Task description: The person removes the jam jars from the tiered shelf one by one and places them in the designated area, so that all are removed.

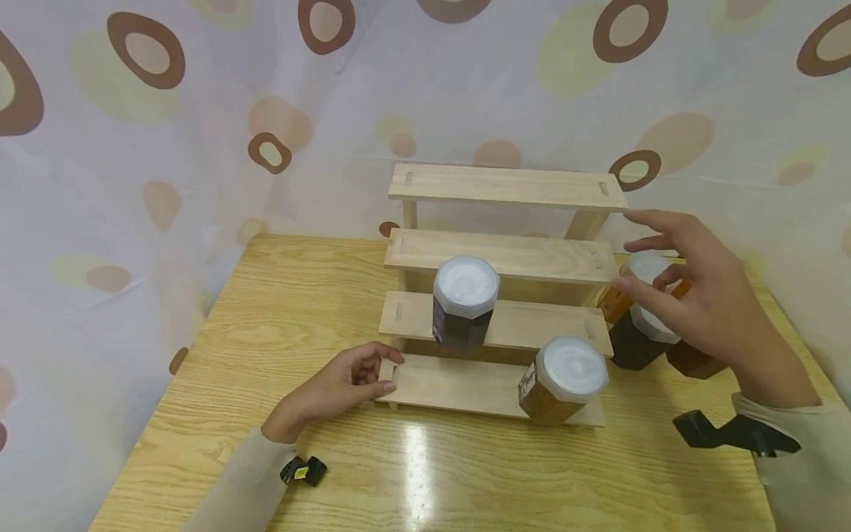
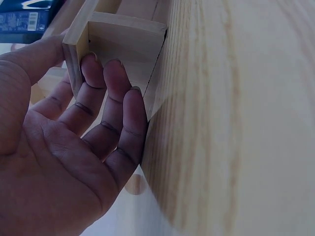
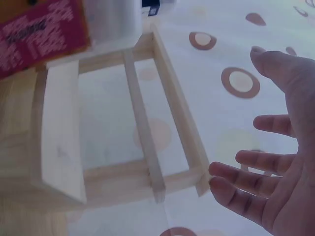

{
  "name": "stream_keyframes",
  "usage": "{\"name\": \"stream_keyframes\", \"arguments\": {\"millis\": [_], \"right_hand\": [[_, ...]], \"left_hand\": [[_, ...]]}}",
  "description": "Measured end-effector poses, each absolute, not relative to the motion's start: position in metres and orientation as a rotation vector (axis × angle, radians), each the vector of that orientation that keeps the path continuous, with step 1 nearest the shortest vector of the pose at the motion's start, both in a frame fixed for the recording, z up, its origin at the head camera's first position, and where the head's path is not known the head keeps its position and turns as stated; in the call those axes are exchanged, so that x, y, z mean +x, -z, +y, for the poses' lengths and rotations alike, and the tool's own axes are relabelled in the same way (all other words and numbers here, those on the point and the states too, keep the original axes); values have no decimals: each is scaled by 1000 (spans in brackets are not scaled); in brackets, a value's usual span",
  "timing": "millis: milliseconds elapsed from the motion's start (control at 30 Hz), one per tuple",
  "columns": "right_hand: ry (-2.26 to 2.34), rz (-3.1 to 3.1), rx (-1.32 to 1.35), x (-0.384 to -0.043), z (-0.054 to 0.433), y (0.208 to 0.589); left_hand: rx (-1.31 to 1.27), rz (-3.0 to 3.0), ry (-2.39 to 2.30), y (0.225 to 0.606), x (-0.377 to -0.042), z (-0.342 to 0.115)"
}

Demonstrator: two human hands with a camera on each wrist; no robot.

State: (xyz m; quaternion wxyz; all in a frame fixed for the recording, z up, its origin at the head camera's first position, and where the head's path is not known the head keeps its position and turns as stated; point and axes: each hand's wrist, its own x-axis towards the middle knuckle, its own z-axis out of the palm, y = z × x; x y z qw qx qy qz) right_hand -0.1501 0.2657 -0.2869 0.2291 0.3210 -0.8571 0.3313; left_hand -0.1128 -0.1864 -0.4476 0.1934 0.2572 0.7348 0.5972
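Note:
A four-tier wooden display rack stands on the table. My left hand holds the left end of its lowest board; in the left wrist view, the fingers curl beside the board's end and the thumb lies across the other side. My right hand has spread fingers and holds nothing, close by the right ends of the upper boards. A dark jar with a white lid sits on the second tier from the bottom. An amber jar, also white-lidded, stands toward the right of the lowest tier.
Several more jars stand on the table right of the rack, partly hidden by my right hand. A jar with a pink label looms large in the right wrist view. A patterned sheet rises behind the wood-grain table.

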Motion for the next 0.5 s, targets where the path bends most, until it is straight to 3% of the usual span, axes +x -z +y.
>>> {"name": "stream_keyframes", "arguments": {"millis": [500], "right_hand": [[-912, -2363, 1119, -159, 222, 261]], "left_hand": [[767, 2057, -1682, 451, -112, -187]]}}
